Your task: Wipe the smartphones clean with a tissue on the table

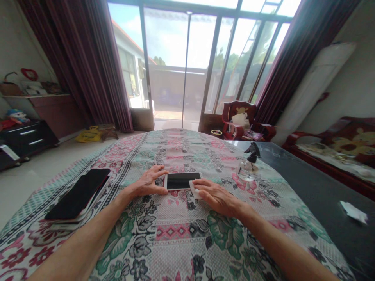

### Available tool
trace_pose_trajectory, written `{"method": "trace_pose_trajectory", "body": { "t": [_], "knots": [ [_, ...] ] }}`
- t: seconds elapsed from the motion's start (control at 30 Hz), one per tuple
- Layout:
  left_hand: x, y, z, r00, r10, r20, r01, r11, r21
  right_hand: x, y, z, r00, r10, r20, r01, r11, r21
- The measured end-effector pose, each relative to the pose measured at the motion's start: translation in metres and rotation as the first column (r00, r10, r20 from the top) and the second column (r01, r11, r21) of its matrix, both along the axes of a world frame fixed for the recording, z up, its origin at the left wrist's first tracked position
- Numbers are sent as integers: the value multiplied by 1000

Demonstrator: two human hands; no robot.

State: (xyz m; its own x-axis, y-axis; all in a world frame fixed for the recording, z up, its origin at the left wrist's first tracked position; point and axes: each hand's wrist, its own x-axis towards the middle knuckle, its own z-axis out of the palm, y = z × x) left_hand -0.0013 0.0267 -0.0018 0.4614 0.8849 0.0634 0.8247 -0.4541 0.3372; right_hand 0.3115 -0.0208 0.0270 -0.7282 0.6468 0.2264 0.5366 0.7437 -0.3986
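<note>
A white-framed smartphone (180, 181) with a dark screen lies flat on the flowered tablecloth (172, 232). My left hand (149, 182) holds its left end, the thumb at the near corner and the fingers at the far corner. Over the phone's right end, my right hand (215, 196) presses a small white tissue (193, 189) with closed fingers. Part of that tissue is hidden under the fingers. A clear spray bottle (247, 171) with a black trigger head stands to the right, beyond my right hand.
Black flat cases or books (79, 193) lie stacked at the left. A dark table (304, 171) adjoins on the right, with a crumpled white paper (353, 212) on it. Beyond are a wooden chair (238, 113), purple curtains (84, 58) and glass doors (178, 74).
</note>
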Motion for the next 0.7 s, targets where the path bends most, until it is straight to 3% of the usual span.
{"method": "trace_pose_trajectory", "body": {
  "t": [0.33,0.47,0.7],
  "knots": [
    [2,-1,2,1000,12,-11,-12,1000,9,-1,9,-24,991,-101,-87,114,982,152],
    [2,-1,2,1000,6,-11,-6,1000,13,-5,10,-27,975,-166,-145,187,970,152],
    [-2,2,-3,1000,11,-11,-10,1000,7,-16,11,-28,979,-126,-158,154,971,181]
  ]
}}
